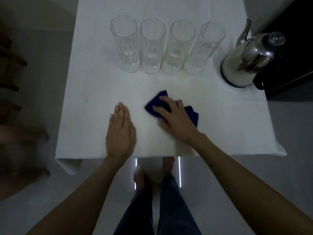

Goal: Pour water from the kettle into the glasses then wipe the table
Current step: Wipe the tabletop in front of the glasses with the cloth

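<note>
Several tall clear glasses (pixel 153 46) stand in a row at the back of the table with the white cloth (pixel 94 92). A steel kettle (pixel 245 60) with a black handle stands to their right, spout pointing away. My right hand (pixel 174 119) presses down on a dark blue cloth (pixel 156 104) near the table's middle; the hand and cloth look blurred. My left hand (pixel 120 131) lies flat on the table with fingers together, to the left of the cloth, holding nothing.
A black appliance or cabinet (pixel 291 53) stands right behind the kettle at the table's right edge. The table's front edge (pixel 152 156) runs just behind my wrists. My legs and feet (pixel 152 192) are below it. Wooden furniture (pixel 10 53) is at far left.
</note>
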`<state>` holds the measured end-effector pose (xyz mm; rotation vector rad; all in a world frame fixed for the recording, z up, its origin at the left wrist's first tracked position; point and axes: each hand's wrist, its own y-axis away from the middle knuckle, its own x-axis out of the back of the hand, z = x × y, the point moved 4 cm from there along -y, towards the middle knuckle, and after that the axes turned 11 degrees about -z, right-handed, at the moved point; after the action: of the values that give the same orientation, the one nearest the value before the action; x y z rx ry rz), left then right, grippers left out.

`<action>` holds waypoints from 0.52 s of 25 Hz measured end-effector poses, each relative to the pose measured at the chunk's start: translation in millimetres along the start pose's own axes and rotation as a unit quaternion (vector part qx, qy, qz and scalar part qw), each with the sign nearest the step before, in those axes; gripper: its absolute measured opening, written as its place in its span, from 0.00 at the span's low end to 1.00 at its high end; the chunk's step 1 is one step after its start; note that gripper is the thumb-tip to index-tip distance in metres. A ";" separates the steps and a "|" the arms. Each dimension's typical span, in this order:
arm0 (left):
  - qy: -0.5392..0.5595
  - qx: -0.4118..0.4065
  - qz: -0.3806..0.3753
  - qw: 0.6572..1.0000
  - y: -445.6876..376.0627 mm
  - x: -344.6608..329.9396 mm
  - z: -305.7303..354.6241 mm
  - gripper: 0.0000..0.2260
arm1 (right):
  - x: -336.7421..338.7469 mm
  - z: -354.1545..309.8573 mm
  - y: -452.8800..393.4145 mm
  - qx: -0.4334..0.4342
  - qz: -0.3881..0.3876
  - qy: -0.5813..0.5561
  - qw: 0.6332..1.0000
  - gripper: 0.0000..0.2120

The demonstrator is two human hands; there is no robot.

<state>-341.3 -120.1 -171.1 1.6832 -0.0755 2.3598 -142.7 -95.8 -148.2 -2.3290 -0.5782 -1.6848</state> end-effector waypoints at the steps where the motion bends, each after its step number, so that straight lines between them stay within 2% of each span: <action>1: 0.003 0.000 0.002 1.000 0.3 0.9 0.5 0.25 | 3.0 9.6 24.1 0.054 -0.026 0.007 0.998 0.20; 2: 0.007 -0.001 0.003 1.000 0.6 1.5 1.3 0.25 | 9.5 23.9 44.5 0.059 -0.026 0.008 0.998 0.18; 3: 0.010 -0.002 0.005 1.000 0.8 2.3 2.1 0.25 | 19.0 39.7 59.1 0.021 0.003 0.007 1.000 0.17; 5: 0.012 -0.001 0.007 1.000 -0.1 2.4 2.6 0.24 | 30.4 72.9 66.4 -0.157 0.097 -0.006 0.983 0.17; 7: 0.011 0.003 0.007 1.000 -0.7 1.0 2.6 0.24 | 30.4 88.3 44.0 -0.358 0.164 -0.048 0.918 0.19; 8: 0.010 0.004 0.006 1.000 -0.7 0.4 2.3 0.24 | 29.4 84.5 25.3 -0.417 0.172 -0.060 0.890 0.20; 9: 0.010 0.004 0.005 1.000 -1.0 -0.3 1.8 0.24 | 28.0 74.6 4.9 -0.440 0.167 -0.067 0.880 0.20; 10: 0.011 0.002 0.004 1.000 -0.8 -0.8 1.3 0.24 | 25.3 60.8 -14.5 -0.428 0.156 -0.073 0.887 0.20; 13: 0.011 -0.005 0.000 1.000 -1.5 -1.7 -0.9 0.25 | 6.5 4.9 -47.0 -0.238 0.118 -0.052 0.963 0.21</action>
<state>-341.2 -118.8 -173.1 1.6513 -0.0849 2.3745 -156.9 -50.3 -146.5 -2.6848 0.1110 -1.7419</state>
